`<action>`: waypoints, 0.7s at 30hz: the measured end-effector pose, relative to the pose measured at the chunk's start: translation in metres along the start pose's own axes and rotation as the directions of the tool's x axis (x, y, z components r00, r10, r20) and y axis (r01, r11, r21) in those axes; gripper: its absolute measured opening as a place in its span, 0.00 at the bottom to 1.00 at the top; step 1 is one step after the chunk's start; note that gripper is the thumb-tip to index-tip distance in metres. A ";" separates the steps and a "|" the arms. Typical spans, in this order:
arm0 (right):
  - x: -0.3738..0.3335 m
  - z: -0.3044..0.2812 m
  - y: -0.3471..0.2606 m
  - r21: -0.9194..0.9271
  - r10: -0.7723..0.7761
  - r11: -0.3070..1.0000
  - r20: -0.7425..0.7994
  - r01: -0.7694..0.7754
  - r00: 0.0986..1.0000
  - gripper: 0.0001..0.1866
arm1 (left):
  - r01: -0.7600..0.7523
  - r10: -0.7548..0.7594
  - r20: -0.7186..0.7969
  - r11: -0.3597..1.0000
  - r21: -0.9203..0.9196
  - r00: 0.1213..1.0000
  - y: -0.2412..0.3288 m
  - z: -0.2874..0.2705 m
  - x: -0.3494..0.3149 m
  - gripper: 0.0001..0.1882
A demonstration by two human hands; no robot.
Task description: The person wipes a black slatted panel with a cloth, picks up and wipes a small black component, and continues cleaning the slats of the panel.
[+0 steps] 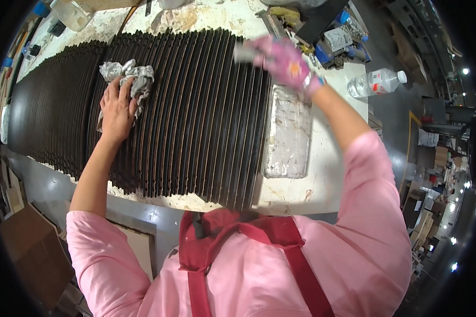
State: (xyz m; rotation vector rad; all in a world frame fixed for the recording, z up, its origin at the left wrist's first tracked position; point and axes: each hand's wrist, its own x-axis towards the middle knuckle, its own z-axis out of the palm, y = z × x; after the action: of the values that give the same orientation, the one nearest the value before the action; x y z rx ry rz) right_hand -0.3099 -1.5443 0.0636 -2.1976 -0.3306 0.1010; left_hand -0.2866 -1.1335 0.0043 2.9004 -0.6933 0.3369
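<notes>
Many dark brown, slim strips (195,116) lie side by side in a wide row across the table. My bare left hand (118,108) presses on a crumpled white-grey rag (137,79) lying over the strips, its fingers curled onto the cloth. My right hand (288,63), in a pink glove with a flower mark, is over the far right end of the row. A small whitish block (244,54) is in its fingers; motion blurs both, so the block's kind does not show. Just right of the strips sits a shallow, plastic-wrapped tray (289,132) with whitish smears.
A clear plastic bottle (375,83) lies near the table's right edge. Tools and rags (328,39) crowd the far right corner. Another clear container (71,16) is at the far left. Cardboard (34,253) stands on the floor at the near left.
</notes>
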 end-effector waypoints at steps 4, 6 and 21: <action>0.011 -0.006 0.046 -0.501 -0.093 0.864 -0.065 0.048 0.994 0.35 | -0.016 0.016 -0.020 1.000 0.004 1.000 0.001 0.001 0.006 0.27; -0.017 0.007 0.014 -0.509 -0.078 0.856 0.047 0.091 0.996 0.27 | -0.004 0.004 -0.012 1.000 -0.003 1.000 0.000 0.003 0.002 0.26; -0.108 0.081 -0.045 -0.231 -0.336 0.903 0.143 0.362 0.931 0.12 | -0.010 0.011 -0.053 1.000 0.026 0.999 -0.009 0.006 -0.005 0.26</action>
State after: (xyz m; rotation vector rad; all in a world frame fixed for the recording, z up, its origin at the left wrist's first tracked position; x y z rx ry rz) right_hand -0.4381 -1.4853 0.0460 -2.3506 -0.8304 -0.0330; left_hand -0.2856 -1.1248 -0.0037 2.9013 -0.7011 0.4251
